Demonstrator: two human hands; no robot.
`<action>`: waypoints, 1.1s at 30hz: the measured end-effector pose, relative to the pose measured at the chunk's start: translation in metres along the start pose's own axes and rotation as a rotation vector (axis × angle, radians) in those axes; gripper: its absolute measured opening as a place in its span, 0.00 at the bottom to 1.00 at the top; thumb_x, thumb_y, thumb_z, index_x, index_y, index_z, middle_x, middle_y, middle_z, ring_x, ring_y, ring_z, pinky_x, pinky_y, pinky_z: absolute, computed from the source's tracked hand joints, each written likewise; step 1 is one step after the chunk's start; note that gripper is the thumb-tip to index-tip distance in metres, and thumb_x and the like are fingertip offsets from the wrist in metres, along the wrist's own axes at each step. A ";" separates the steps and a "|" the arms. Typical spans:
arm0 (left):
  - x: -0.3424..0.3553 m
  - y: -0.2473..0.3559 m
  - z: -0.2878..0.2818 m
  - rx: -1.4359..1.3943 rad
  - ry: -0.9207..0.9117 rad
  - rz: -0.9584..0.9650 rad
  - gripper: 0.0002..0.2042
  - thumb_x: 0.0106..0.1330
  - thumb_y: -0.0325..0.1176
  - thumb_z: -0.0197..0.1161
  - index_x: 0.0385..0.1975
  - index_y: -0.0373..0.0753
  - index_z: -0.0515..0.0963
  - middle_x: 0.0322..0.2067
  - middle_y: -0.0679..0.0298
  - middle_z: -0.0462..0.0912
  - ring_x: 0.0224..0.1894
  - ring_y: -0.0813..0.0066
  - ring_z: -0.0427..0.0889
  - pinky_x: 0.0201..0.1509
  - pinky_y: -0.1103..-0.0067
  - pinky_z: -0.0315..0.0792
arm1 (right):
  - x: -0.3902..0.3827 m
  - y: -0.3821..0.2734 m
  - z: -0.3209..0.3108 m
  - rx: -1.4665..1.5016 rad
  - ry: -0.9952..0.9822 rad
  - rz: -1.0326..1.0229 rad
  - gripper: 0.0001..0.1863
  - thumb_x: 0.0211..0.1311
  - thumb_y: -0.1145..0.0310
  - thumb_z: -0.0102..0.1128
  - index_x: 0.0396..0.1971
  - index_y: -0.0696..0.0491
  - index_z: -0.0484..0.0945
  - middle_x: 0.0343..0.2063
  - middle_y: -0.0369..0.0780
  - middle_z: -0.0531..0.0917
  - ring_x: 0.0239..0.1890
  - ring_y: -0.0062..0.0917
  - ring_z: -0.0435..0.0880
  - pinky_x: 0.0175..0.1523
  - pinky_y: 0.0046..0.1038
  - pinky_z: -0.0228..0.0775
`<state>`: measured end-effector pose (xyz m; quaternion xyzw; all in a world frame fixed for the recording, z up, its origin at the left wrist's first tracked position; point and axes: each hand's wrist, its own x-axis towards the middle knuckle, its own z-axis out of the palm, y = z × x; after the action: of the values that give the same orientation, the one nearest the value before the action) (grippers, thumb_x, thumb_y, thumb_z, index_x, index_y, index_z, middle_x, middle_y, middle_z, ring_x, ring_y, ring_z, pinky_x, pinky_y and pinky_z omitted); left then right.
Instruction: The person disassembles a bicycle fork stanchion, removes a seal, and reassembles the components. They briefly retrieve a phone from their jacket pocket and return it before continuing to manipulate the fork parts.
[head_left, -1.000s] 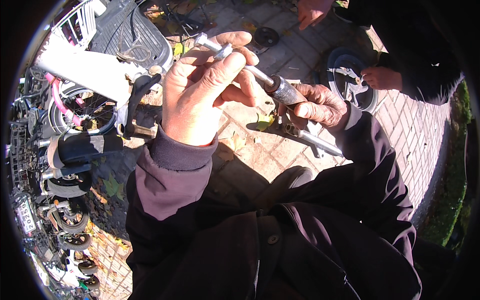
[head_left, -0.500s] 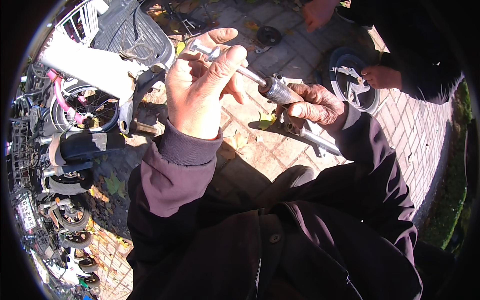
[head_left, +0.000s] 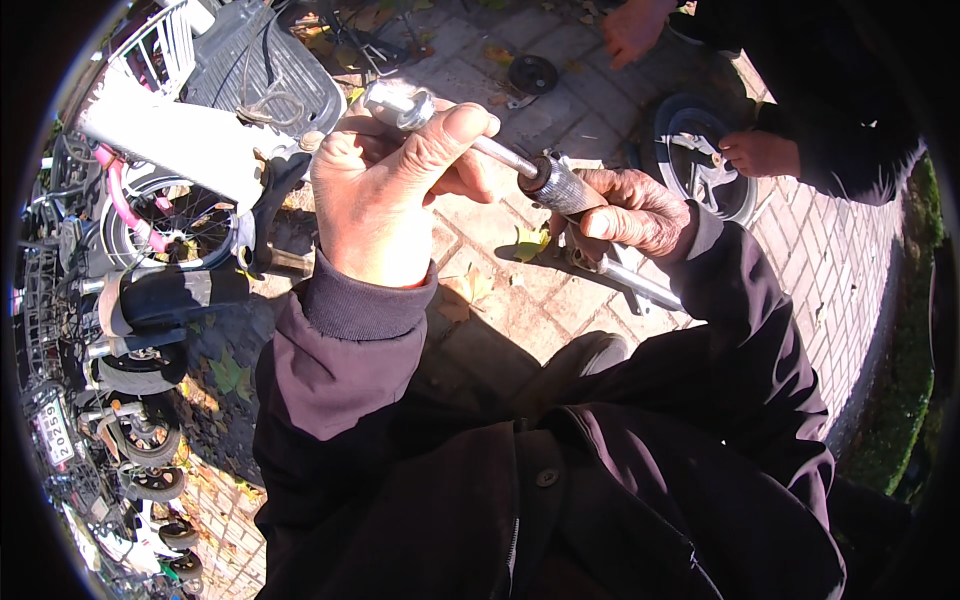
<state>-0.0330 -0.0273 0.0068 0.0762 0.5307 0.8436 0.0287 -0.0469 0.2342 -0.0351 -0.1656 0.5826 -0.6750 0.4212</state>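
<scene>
Sunlit paving (head_left: 810, 250) spread beneath the person's hands. From where I stood, the metal rod (head_left: 503, 157) lay between them, its long axis slanting from far left to near right. The left hand (head_left: 375, 205) pinched it between thumb and fingers, just beside the collar (head_left: 416, 111); the right hand (head_left: 640, 212) had its fingers closed round the ridged sleeve (head_left: 562, 188) at the nearer end.

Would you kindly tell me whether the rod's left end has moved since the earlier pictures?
Yes: the rod's left end has shifted left, closer to the grey panel.
</scene>
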 end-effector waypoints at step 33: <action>0.010 -0.032 0.019 0.278 -0.202 -0.415 0.19 0.72 0.53 0.62 0.37 0.41 0.78 0.23 0.71 0.76 0.19 0.87 0.69 0.21 0.86 0.61 | 0.061 -0.047 -0.011 0.144 0.359 -0.321 0.25 0.68 0.47 0.63 0.45 0.56 0.79 0.36 0.39 0.83 0.47 0.29 0.84 0.58 0.30 0.73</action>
<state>-0.0406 0.0048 -0.0125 0.0527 0.6401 0.7269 0.2431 -0.1086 0.1933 -0.0105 -0.1032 0.5647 -0.7917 0.2090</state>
